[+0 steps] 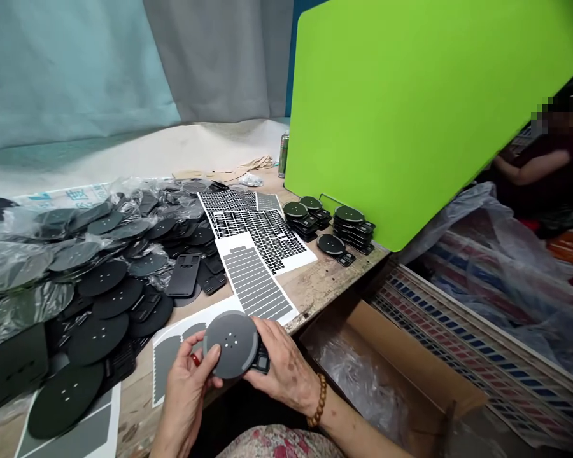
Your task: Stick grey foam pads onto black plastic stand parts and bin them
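Between my two hands, over the table's front edge, is a black plastic part with a round disc [230, 346] that has small holes at its centre and a lighter grey arc on its rim. My left hand [191, 375] grips the disc's left edge, thumb on top. My right hand [281, 362] is closed on the right side, by the part's small rectangular end [261, 359]. Just beyond lie a sheet of grey sticker strips [258, 280] and a sheet of large grey rounded stickers [167, 356], partly under the held part.
Many loose black disc parts [109, 280] and plastic bags are heaped on the left. Stacked disc parts [351, 222] stand at the right edge, near a tilted green board [386, 114]. A cardboard box [401, 356] sits below. Another person [549, 159] sits at far right.
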A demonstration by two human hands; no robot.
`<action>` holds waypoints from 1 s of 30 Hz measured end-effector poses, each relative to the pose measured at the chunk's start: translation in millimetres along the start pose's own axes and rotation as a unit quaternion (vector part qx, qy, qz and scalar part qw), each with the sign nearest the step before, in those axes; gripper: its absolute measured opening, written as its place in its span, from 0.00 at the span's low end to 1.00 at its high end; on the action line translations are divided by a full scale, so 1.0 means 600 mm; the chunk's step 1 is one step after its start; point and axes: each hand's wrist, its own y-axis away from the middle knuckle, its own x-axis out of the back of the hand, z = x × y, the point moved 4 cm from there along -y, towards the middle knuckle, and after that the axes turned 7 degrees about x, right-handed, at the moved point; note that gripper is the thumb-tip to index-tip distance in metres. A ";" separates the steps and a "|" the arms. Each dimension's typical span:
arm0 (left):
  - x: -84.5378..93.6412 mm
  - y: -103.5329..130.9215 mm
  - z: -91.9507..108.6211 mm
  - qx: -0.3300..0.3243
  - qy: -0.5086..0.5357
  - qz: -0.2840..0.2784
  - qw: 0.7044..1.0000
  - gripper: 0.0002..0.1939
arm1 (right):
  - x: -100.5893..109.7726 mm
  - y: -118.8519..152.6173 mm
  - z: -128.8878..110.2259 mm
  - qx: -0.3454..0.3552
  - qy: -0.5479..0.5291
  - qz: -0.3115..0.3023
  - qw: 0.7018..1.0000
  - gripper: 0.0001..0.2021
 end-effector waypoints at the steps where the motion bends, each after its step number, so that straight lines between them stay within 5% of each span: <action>1: -0.009 0.003 0.000 -0.008 -0.010 -0.002 1.000 0.32 | 0.005 -0.001 0.009 -0.002 -0.009 0.013 1.000 0.33; 5: -0.024 0.003 -0.002 -0.067 -0.054 0.010 0.996 0.31 | 0.072 -0.013 0.080 -0.050 0.017 0.091 0.994 0.28; 9: 0.003 -0.009 -0.016 -0.115 -0.120 0.038 0.985 0.28 | 0.192 -0.031 0.202 -0.113 0.168 0.203 0.958 0.26; 14: 0.034 -0.015 -0.029 -0.126 -0.152 0.085 0.977 0.31 | 0.289 -0.044 0.332 -0.179 0.296 0.229 0.910 0.30; 21: 0.032 -0.015 -0.036 -0.113 -0.170 0.073 0.976 0.31 | 0.298 -0.050 0.416 -0.273 0.321 0.189 0.887 0.29; 30: 0.056 -0.013 -0.036 -0.113 -0.233 0.080 0.963 0.28 | 0.297 -0.038 0.448 -0.294 0.298 0.187 0.889 0.31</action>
